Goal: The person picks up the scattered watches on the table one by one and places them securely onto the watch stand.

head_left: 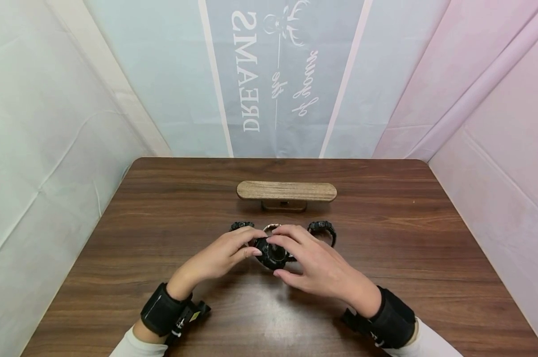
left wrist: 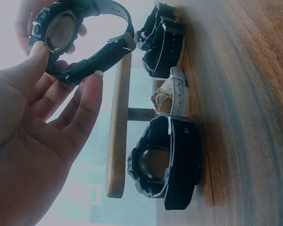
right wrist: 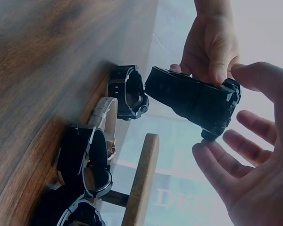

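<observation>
Both hands hold a black wristwatch (head_left: 275, 254) above the table, its strap fastened in a loop. My left hand (head_left: 226, 253) has its thumb at the edge of the watch case and its fingertips against the strap, as the left wrist view shows. My right hand (head_left: 315, 260) spans the case from the other side, thumb and fingertips at its opposite edges. Behind the hands stand several more watches: a black one (left wrist: 153, 155) at the left, a white-strapped one (left wrist: 179, 94), and a black one (head_left: 322, 228) at the right.
Farther back on the brown wooden table (head_left: 162, 198) stands a wooden bar (head_left: 287, 191) on a short post and base. Pale cloth walls (head_left: 37, 124) close in the table at both sides and the back.
</observation>
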`<state>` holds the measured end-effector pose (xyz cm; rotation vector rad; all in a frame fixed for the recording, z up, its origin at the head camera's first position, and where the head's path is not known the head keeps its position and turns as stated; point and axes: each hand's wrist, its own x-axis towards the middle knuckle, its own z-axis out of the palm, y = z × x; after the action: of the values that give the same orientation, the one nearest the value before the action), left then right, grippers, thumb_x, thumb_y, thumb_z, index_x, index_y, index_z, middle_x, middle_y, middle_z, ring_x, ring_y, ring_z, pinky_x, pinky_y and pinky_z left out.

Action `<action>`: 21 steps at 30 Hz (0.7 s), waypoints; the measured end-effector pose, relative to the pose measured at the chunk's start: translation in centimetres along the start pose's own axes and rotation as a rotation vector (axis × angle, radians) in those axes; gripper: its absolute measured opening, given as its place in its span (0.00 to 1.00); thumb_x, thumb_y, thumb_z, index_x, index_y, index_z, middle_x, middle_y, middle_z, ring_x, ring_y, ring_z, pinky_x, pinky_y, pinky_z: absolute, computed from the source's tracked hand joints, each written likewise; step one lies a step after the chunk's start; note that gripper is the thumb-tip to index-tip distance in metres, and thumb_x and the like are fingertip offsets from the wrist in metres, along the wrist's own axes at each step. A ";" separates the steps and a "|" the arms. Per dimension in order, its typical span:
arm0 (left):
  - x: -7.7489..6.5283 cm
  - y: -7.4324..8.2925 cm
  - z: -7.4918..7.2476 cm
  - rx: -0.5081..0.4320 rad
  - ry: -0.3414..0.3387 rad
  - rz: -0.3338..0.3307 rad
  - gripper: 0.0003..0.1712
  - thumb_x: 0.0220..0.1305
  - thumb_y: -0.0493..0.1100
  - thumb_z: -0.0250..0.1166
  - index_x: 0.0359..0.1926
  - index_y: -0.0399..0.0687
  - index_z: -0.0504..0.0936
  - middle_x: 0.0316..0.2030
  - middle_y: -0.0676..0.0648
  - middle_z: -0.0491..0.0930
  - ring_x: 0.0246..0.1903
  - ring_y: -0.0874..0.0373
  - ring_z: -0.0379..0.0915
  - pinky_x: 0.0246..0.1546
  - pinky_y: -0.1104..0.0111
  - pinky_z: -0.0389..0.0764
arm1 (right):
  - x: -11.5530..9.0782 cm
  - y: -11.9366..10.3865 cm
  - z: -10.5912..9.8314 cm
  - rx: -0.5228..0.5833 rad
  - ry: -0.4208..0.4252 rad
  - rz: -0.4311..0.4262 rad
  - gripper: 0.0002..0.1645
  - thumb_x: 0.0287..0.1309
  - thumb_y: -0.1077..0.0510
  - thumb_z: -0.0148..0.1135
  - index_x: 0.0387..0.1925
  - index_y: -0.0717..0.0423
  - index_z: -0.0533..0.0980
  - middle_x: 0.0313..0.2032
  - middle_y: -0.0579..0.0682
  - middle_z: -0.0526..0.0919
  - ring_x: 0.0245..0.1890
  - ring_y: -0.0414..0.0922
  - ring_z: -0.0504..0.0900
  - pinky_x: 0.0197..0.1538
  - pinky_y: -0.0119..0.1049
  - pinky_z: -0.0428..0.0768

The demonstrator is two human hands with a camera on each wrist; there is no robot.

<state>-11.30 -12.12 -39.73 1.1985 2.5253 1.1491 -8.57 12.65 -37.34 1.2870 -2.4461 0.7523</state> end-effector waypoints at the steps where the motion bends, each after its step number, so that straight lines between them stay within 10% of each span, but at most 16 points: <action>1: 0.0 0.0 0.0 -0.001 -0.002 -0.001 0.18 0.67 0.52 0.51 0.57 0.66 0.68 0.44 0.61 0.70 0.40 0.64 0.66 0.39 0.66 0.73 | 0.0 0.0 0.1 0.001 -0.002 -0.008 0.33 0.49 0.47 0.66 0.58 0.47 0.69 0.58 0.47 0.68 0.56 0.38 0.67 0.44 0.34 0.78; 21: 0.3 0.1 0.5 0.007 -0.044 -0.003 0.22 0.67 0.54 0.52 0.60 0.59 0.70 0.51 0.59 0.72 0.47 0.66 0.67 0.47 0.64 0.74 | -0.3 0.7 0.8 0.031 -0.069 -0.041 0.31 0.51 0.51 0.66 0.58 0.48 0.70 0.60 0.42 0.69 0.55 0.38 0.66 0.47 0.33 0.76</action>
<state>-11.27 -11.58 -39.94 1.2081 2.5000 1.1021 -8.96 12.74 -38.32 1.3923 -2.4621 0.7500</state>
